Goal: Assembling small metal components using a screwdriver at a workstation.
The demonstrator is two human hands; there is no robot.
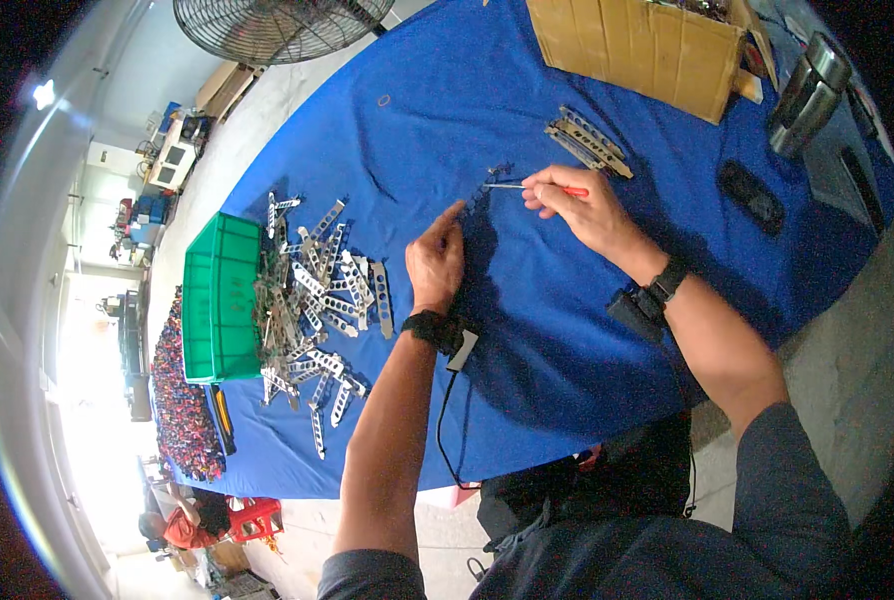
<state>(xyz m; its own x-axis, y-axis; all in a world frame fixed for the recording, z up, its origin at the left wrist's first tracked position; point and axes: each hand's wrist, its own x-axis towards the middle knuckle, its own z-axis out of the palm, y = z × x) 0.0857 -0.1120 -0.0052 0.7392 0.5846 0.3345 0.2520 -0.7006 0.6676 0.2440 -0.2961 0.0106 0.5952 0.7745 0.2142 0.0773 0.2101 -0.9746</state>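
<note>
Small perforated metal bracket (pixel 494 180) lies on the blue-covered counter (pixel 527 320), mid-surface. Right hand (pixel 577 205): grip closed on a red-handled screwdriver (pixel 537 187), tip at the bracket. Left hand (pixel 437 258): forefinger extended onto the bracket, nothing held. Loose bracket pile (pixel 317 300) and green crate (pixel 219 300) to the left; stacked brackets (pixel 589 140) and cardboard box (pixel 637 45) beyond

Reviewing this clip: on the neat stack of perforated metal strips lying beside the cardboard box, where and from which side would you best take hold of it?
Probably across the narrow width at mid-length of the stack of metal strips, coming from above. The strips lie flat on the blue cloth, long and thin, with both long edges free; the cardboard box stands just beyond.
</note>
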